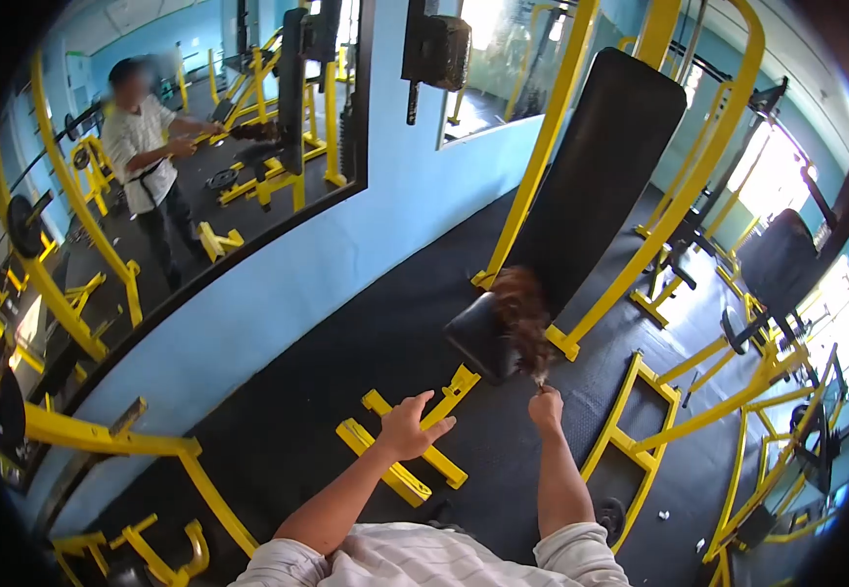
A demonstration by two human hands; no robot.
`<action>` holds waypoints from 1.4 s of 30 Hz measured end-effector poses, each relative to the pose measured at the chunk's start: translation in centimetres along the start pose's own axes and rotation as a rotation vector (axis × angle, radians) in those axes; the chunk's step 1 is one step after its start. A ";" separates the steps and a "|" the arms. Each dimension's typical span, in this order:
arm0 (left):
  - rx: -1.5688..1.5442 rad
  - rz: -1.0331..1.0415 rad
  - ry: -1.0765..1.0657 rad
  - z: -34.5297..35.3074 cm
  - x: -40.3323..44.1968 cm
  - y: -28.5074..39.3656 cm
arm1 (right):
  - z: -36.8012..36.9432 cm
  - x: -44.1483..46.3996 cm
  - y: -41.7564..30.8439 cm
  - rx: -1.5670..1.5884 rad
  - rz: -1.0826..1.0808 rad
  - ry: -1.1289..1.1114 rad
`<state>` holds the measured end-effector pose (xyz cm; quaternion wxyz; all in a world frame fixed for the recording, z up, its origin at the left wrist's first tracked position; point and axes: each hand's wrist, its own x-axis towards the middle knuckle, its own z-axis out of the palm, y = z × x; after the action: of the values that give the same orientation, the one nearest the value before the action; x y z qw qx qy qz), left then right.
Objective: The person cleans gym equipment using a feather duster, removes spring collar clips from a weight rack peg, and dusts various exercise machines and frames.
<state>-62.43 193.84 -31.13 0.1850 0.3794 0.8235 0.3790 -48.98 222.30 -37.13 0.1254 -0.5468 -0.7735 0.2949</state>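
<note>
My right hand is closed around the handle of a brown feather duster. The duster's feathers lie over the black padded seat of a yellow-framed gym machine and are slightly blurred. Behind the seat rises its long black backrest, leaning back. My left hand hangs with fingers apart and nothing in it, above the machine's yellow base frame. Most of the duster's handle is hidden inside my right fist.
A large wall mirror at the left reflects a person with the duster. Yellow machine frames stand close by: one at lower left, another on the right. Small white bits lie on the black rubber floor.
</note>
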 end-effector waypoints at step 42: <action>0.002 0.488 -0.306 -22.0 38.6 -14.4 | 19.3 20.9 -35.4 1.273 0.572 1.029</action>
<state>-107.27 206.65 -28.65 0.2101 0.6193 0.6707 0.3499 -94.01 227.32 -34.14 0.6629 -0.6116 -0.1412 0.4080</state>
